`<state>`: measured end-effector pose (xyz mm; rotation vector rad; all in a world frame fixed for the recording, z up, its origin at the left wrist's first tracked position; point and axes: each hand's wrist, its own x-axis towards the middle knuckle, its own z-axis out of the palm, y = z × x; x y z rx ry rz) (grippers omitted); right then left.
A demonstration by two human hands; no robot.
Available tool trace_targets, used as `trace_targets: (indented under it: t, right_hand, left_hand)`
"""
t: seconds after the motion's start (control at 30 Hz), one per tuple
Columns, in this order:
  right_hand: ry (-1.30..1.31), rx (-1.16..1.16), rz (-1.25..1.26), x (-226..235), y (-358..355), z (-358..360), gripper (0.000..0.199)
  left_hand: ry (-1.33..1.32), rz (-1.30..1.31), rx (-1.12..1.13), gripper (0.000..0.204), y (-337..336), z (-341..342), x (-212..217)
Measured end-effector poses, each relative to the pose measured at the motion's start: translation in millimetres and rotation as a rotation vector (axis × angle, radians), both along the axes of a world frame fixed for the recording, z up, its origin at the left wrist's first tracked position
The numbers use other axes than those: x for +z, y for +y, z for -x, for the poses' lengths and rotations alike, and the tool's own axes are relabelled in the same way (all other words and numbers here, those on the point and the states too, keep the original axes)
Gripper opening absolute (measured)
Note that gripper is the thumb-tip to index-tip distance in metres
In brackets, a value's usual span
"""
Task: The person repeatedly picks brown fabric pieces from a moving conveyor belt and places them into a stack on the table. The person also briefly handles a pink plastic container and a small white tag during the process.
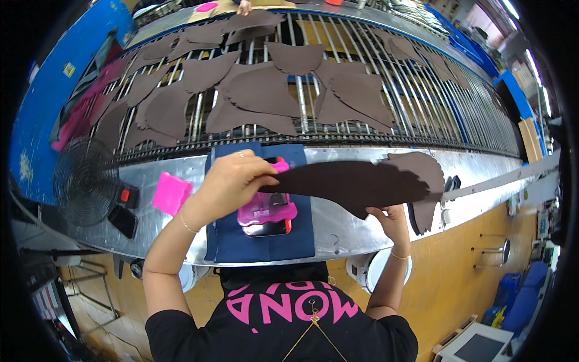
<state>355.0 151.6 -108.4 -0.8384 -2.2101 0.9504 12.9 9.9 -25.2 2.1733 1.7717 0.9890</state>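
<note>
A dark brown cut piece (356,184) of sheet material, with a wavy edge on its right part, is held up in front of me above the metal table. My left hand (238,178) pinches its narrow left end between thumb and fingers. At its lower right edge, my right hand (392,226) grips it, with the thumb showing and some fingers hidden behind. More brown pieces (427,172) lie beyond it at the right. Below the held piece, a bright pink holder (268,212) with a dark phone-like device sits on a folded navy cloth (232,250).
A rack of metal rods (416,120) beyond the table (344,238) carries several brown pieces (259,90). At the left are a pink scalloped block (170,193), a round fan (84,181) and a black phone (123,222). Another person's hand (243,7) shows at the far side.
</note>
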Motion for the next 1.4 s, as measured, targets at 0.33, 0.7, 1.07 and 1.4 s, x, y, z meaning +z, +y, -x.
trace_targets:
  t: [0.33,0.7,1.07,1.4]
  right_hand:
    - [0.471,-0.373,0.495,34,23,-72,0.02]
    - [0.926,-0.556,0.684,-57,297,-14,0.03]
    - [0.33,-1.11,0.109,-114,388,-10,0.054]
    - [-0.686,-1.152,-0.251,-88,141,-168,0.056]
  left_hand:
    - [-0.218,-0.06,-0.073,0.037,62,-33,23]
    - [-0.461,0.079,0.55,0.041,-26,49,0]
    - [-0.546,0.08,0.782,0.039,-72,83,-32]
    - [-0.528,0.109,0.626,0.04,-44,66,-40]
